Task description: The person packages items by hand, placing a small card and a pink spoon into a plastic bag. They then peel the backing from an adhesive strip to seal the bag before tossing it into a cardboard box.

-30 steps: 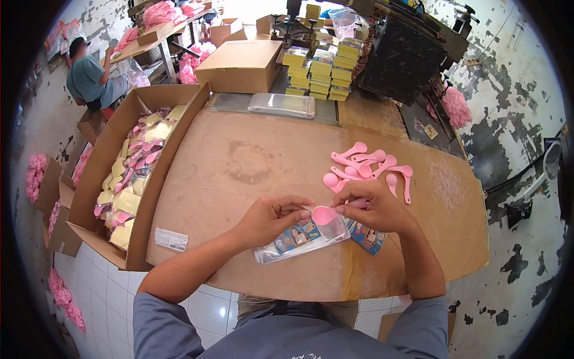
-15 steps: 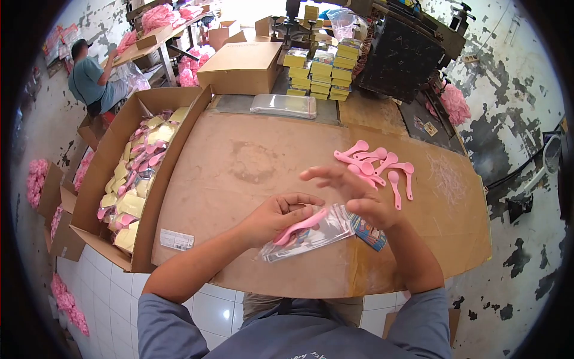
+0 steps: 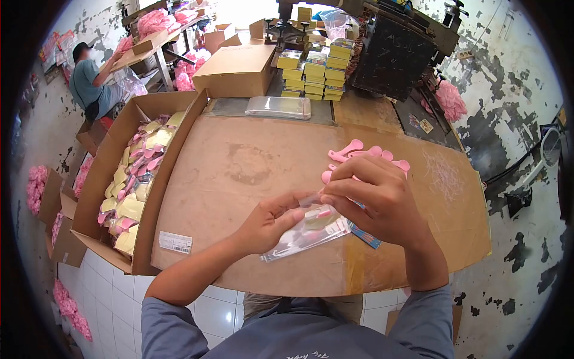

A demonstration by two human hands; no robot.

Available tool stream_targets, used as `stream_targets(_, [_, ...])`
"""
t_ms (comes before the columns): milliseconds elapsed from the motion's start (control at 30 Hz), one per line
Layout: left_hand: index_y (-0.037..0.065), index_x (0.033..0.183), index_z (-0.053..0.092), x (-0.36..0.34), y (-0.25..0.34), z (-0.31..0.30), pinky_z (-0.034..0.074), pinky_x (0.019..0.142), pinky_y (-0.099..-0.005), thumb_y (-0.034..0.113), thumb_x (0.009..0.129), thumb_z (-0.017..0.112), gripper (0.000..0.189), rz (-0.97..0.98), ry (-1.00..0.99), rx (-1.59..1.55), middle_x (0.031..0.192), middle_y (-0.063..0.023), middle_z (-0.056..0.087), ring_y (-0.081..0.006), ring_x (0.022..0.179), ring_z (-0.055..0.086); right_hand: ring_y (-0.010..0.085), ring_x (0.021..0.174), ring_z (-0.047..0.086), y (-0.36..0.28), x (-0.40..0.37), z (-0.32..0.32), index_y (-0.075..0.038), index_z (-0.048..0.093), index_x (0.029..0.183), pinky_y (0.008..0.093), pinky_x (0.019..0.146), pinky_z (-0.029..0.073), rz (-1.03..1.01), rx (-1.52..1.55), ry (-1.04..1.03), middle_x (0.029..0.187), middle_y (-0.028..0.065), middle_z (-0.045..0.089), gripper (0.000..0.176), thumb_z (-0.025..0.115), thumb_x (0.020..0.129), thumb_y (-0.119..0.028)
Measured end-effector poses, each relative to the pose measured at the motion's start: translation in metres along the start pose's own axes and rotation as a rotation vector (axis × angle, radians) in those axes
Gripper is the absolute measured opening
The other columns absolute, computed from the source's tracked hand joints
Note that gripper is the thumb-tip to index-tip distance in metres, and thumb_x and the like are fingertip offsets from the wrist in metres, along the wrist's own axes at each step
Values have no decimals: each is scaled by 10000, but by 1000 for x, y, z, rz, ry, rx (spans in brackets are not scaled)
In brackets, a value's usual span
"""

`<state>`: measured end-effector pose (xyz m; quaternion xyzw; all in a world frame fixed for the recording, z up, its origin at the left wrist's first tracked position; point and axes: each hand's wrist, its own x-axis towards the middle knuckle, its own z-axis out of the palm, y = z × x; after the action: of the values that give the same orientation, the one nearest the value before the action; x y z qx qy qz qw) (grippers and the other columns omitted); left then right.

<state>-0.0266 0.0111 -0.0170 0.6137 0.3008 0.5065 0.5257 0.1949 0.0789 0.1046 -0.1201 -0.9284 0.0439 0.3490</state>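
Note:
My left hand [image 3: 269, 224] holds a clear plastic bag [image 3: 302, 236] between thumb and fingers, over the front middle of the cardboard-covered table. Through the film a pink piece and a pale card show, partly hidden by glare. My right hand [image 3: 373, 200] pinches the bag's upper edge, its fingertips close to those of my left hand. Under my right wrist lie blue printed cards [image 3: 366, 237], partly covered. Behind my right hand is a pile of pink spoons [image 3: 353, 145], some of them hidden by the hand.
An open carton [image 3: 156, 197] of packed bags stands on the left. At the back are a closed box [image 3: 233, 66], clear sleeves [image 3: 278, 107], stacked yellow-edged packs [image 3: 314, 75] and a dark machine [image 3: 391, 57]. A person [image 3: 89, 81] sits at the far left.
My right hand has come down and left from above the table and its fingers have closed on the bag's edge. The pink spoon in my left hand is now mostly out of sight.

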Motion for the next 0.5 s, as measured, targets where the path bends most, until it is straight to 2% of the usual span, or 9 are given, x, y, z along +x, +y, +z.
stream_targets(100, [-33, 1377, 588, 2, 17, 11, 510, 1025, -326, 81, 1027, 610, 368, 205, 14, 266, 1266, -115, 699, -154, 1185, 648, 217, 716, 650, 0, -7, 7, -85, 747, 948, 359, 627, 494, 94, 36, 25, 808, 42, 641, 80, 762, 904, -151])
stream_targets(133, [-33, 1368, 591, 4, 23, 16, 520, 1007, -323, 63, 1023, 599, 358, 272, 29, 357, 1226, -109, 714, -151, 1160, 658, 211, 726, 665, -3, -7, 6, -69, 750, 960, 352, 648, 510, 123, 44, -2, 815, 49, 662, 97, 777, 884, -122])
stream_targets(200, [-42, 1342, 604, 2, 18, 18, 535, 978, -322, 52, 1018, 618, 338, 185, 79, 321, 1189, -108, 729, -158, 1122, 683, 201, 745, 695, -10, -7, 4, -35, 757, 983, 338, 692, 541, 183, 60, -53, 829, 61, 702, 152, 807, 842, -65])
stream_targets(300, [-48, 1297, 618, 4, 15, 19, 552, 956, -317, 45, 1030, 616, 283, 150, 122, 288, 1134, -112, 744, -172, 1077, 712, 190, 736, 686, -12, -11, 7, -38, 761, 992, 320, 638, 512, 143, 11, -87, 847, 65, 704, 145, 802, 858, -74])
stream_targets(400, [-42, 1266, 640, 4, 14, 22, 562, 955, -307, 49, 1036, 620, 248, 108, 131, 157, 1127, -108, 756, -167, 1085, 721, 184, 725, 679, -8, -13, 13, -38, 758, 1016, 309, 612, 498, 119, 38, -17, 868, 64, 708, 154, 795, 871, -74])
stream_targets(500, [-32, 1257, 649, 4, 15, 24, 575, 934, -295, 69, 1040, 626, 240, 69, 119, 77, 1167, -121, 753, -158, 1081, 726, 226, 660, 644, -5, -14, 22, -53, 726, 1002, 371, 635, 510, 155, 46, 93, 784, 56, 640, 105, 749, 913, -103])
